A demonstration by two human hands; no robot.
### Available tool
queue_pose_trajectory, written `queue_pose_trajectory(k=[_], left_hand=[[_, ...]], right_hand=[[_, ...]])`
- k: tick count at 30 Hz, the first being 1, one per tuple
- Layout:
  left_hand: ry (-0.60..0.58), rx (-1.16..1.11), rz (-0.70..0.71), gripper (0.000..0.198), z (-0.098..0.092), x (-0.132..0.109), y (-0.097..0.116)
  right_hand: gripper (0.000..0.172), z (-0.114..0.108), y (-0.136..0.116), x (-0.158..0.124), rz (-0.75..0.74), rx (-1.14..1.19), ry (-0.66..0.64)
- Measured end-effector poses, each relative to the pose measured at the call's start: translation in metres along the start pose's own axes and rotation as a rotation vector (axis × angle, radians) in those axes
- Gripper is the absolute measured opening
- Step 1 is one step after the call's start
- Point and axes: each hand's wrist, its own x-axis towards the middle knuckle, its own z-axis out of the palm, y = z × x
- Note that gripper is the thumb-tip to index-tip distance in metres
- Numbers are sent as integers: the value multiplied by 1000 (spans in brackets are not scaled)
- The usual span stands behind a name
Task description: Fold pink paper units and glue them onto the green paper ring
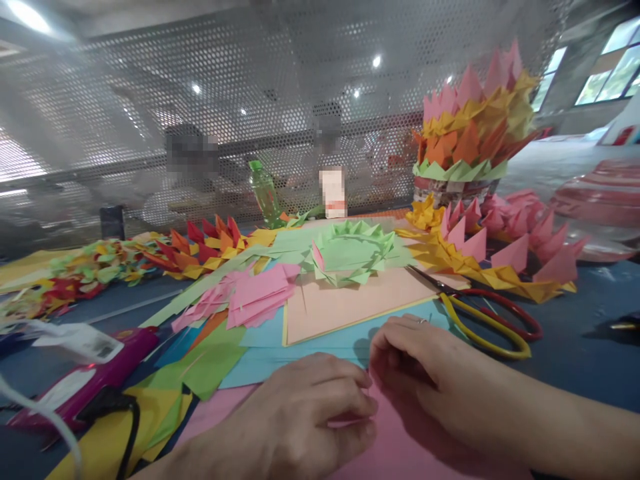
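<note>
Both my hands rest low in the middle of the view on a pink paper sheet [400, 453]. My left hand [305, 413] has its fingers curled and pinches the sheet's folded edge. My right hand [425, 373] faces it, fingers bent and pressed on the same pink sheet, fingertips almost touching the left ones. Just beyond lie a light blue sheet [320, 347] and a peach sheet [345, 307]. A ring of folded green paper pieces [353, 253] sits behind those.
Scissors with yellow and red handles [480, 317] lie right of my hands. Folded pink pieces [255, 297] and green strips lie left. A tall stacked paper flower [470, 127] stands back right, a green bottle [264, 193] at the back. A magenta device [80, 380] with cables lies left. People sit behind a perforated screen.
</note>
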Motion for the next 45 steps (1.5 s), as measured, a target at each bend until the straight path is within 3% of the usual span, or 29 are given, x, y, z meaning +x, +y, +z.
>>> queue_pose_trajectory(k=[2, 6, 8, 11, 15, 20, 25, 32, 37, 45], left_hand=[[-3, 23, 32, 14, 1, -1, -5], [-41, 48, 275, 17, -14, 0, 5], [-125, 96, 164, 22, -27, 3, 19], [-108, 119, 163, 28, -39, 5, 35], [-81, 73, 190, 39, -33, 5, 33], [-53, 34, 104, 36, -25, 8, 28], [-78, 14, 51, 34, -30, 34, 29], [18, 72, -254, 32, -39, 74, 21], [26, 82, -310, 14, -27, 68, 17], [84, 57, -353, 12, -22, 55, 14]], right_hand=[[26, 0, 0, 1, -26, -3, 10], [27, 1, 1, 2, -54, -30, 34], [29, 1, 3, 2, -59, -42, 32], [30, 0, 6, 2, -72, -37, 15], [26, -6, 11, 2, -59, 47, 18], [19, -18, 15, 9, -77, 32, 187], [24, -18, 18, 11, -164, -237, 160], [12, -15, 17, 7, -173, -333, 124], [6, -17, 12, 4, -161, -326, 114], [13, -15, 15, 6, -113, -198, 138]])
